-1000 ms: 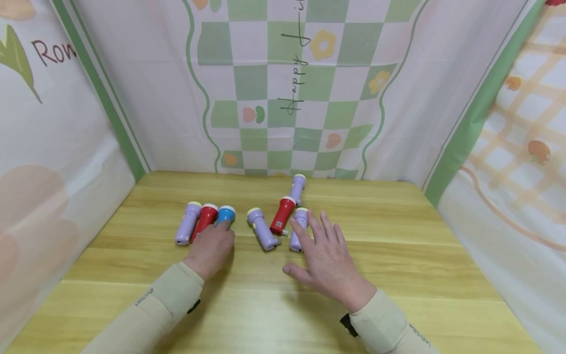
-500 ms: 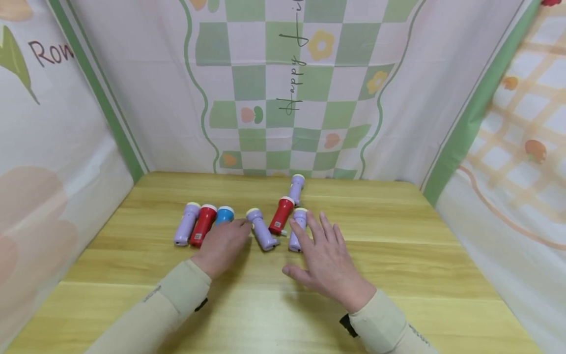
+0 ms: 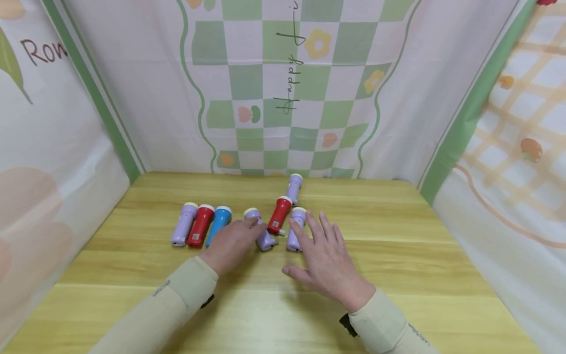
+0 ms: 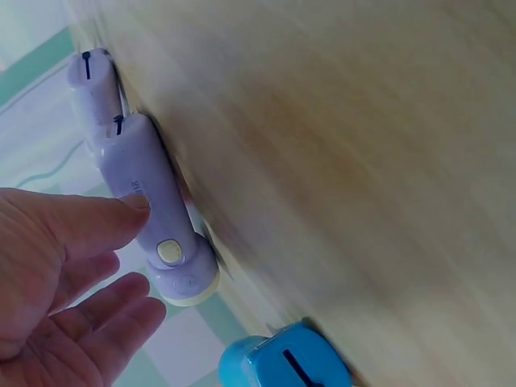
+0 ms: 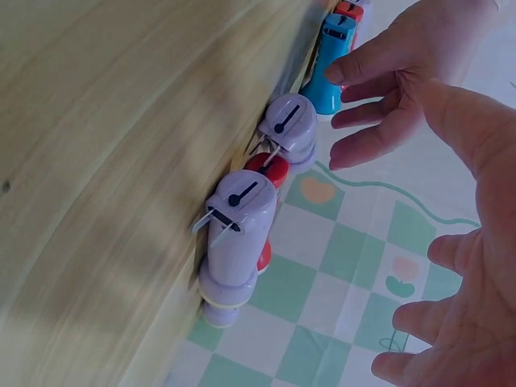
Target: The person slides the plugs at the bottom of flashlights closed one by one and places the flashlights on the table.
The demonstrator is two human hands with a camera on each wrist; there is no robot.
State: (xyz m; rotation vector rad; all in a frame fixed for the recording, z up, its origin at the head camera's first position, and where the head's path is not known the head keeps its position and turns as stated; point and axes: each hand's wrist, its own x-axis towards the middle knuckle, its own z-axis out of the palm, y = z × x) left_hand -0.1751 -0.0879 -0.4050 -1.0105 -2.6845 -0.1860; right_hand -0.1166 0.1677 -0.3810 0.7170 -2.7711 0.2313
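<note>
My left hand [image 3: 234, 244] reaches over a light purple flashlight [image 3: 267, 242] lying tilted at mid-table. In the left wrist view its thumb overlaps that flashlight [image 4: 145, 157], while the other fingers stay spread apart from the thumb. Beside the same hand lies a blue flashlight [image 3: 218, 224], partly covered by it. My right hand [image 3: 329, 258] is spread, palm down, with fingertips close by another purple flashlight [image 3: 294, 238]; nothing is in its grasp. Small metal prongs stick out from that flashlight's end [image 5: 242, 193] in the right wrist view.
A purple flashlight [image 3: 184, 225] and a red flashlight [image 3: 200, 226] line up left of the blue one. Another red flashlight [image 3: 280, 215] lies between the central purple ones, with a purple flashlight [image 3: 294, 189] behind it. A patterned curtain [image 3: 292, 88] borders the wooden table [image 3: 376, 216].
My left hand has moved right, off the blue flashlight and over the tilted purple one, uncovering the red and blue flashlights. My right hand has stayed put.
</note>
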